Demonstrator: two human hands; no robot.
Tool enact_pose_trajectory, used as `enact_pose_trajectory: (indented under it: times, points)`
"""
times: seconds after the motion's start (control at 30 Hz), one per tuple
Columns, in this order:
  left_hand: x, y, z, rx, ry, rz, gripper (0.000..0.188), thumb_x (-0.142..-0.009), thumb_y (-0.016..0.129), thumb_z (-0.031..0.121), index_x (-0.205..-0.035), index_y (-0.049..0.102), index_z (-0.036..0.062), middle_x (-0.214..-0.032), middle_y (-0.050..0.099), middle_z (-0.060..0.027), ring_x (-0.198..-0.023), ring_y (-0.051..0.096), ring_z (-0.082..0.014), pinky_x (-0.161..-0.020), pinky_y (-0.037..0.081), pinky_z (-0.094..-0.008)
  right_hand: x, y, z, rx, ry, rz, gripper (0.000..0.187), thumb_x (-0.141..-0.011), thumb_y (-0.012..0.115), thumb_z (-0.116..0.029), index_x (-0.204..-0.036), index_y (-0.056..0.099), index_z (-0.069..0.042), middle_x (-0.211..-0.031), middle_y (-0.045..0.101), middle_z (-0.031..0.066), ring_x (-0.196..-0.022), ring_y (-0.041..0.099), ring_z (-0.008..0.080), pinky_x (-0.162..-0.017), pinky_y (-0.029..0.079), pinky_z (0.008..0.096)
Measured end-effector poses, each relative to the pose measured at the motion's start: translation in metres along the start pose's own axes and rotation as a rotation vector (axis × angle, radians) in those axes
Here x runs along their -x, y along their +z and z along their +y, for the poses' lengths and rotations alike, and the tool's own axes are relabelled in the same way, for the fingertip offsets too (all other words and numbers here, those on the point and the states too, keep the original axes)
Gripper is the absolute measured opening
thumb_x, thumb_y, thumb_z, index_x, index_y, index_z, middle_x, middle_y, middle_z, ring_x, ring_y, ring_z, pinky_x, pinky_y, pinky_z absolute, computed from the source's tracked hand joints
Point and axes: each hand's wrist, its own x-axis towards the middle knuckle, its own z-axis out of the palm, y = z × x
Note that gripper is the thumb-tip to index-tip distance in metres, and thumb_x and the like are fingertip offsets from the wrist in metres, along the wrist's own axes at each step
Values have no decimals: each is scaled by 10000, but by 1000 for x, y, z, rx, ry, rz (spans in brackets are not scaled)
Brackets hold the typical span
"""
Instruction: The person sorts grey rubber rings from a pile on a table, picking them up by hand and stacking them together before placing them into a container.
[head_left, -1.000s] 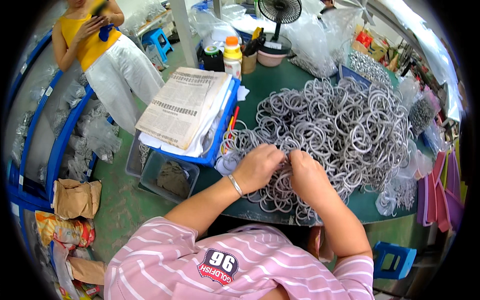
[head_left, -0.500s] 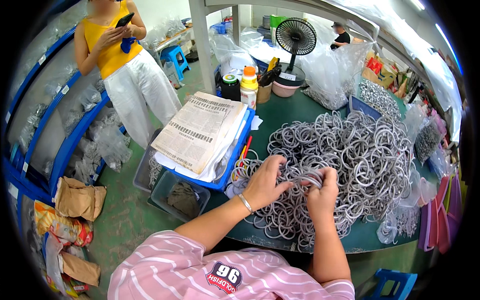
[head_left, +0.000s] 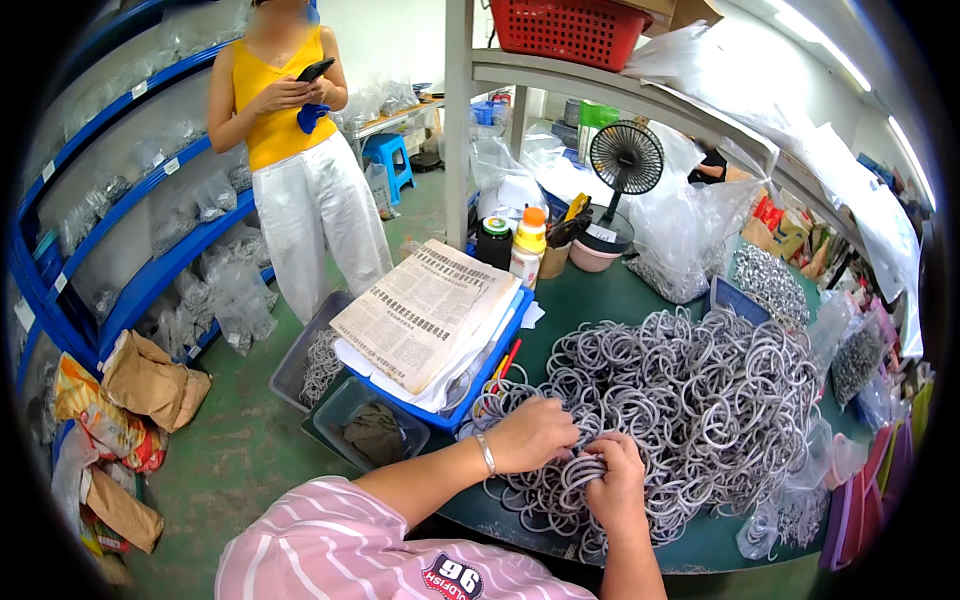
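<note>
A large heap of grey metal rings (head_left: 700,400) covers the middle of the green-topped table. My right hand (head_left: 618,482) is closed around a bunch of rings (head_left: 580,482) at the near left edge of the heap. Just to its left, my left hand (head_left: 530,436) has its fingers drawn together, with the tips down among the rings. Whatever it pinches is hidden by the fingers. A metal bangle (head_left: 485,455) circles my left wrist.
Left of the heap sits a blue tray (head_left: 480,372) topped with newspaper (head_left: 425,310), beside a grey bin (head_left: 365,412) holding cloth. Bottles (head_left: 528,245) and a black fan (head_left: 626,158) stand behind. A person in a yellow top (head_left: 280,100) holds a phone near the blue shelves (head_left: 190,240).
The view has shifted, so the scene sits lower and a red basket shows above. My left hand's fingers, apart before, have come together. My right hand still grips rings.
</note>
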Motion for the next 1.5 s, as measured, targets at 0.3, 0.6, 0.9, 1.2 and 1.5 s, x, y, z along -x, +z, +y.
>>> enact_pose_trajectory:
  times: [0.3,0.6,0.9,1.2,1.5]
  points:
    - [-30,-12,9,129,88,459,124,-723,683,126,-808,616,66,-776,613,-37,-724,579,-220,-652,455,-331,-3,5,0,72,-100,142,198,-696,596,64,-888,578,19,-840,571,179,-755,559,353,-671,455,383]
    - [-7,7,-5,199,-105,-27,216,-740,676,211,-869,592,59,-871,598,-82,-851,578,-271,-729,447,-365,-11,-16,-15,83,-63,98,100,-695,619,25,-783,571,21,-697,527,150,-631,524,318,-569,414,359]
    - [-19,8,-22,63,45,-10,205,-721,665,236,-749,568,59,-827,562,-84,-827,549,-265,-748,417,-379,-8,2,5,-273,230,146,76,-757,548,44,-803,500,8,-679,514,49,-623,527,132,-561,433,262]
    - [-12,18,-15,178,-66,44,239,-691,732,232,-825,644,55,-697,606,-69,-695,538,-251,-656,407,-360,6,-26,6,-612,194,521,106,-914,522,-98,-993,505,-29,-767,566,49,-665,576,107,-559,478,242]
    - [-35,25,-15,-44,-43,91,171,-742,666,116,-736,518,31,-707,524,-98,-705,525,-300,-624,402,-393,57,-36,14,-835,241,461,220,-837,587,14,-745,404,-67,-717,523,38,-578,537,83,-530,453,215]
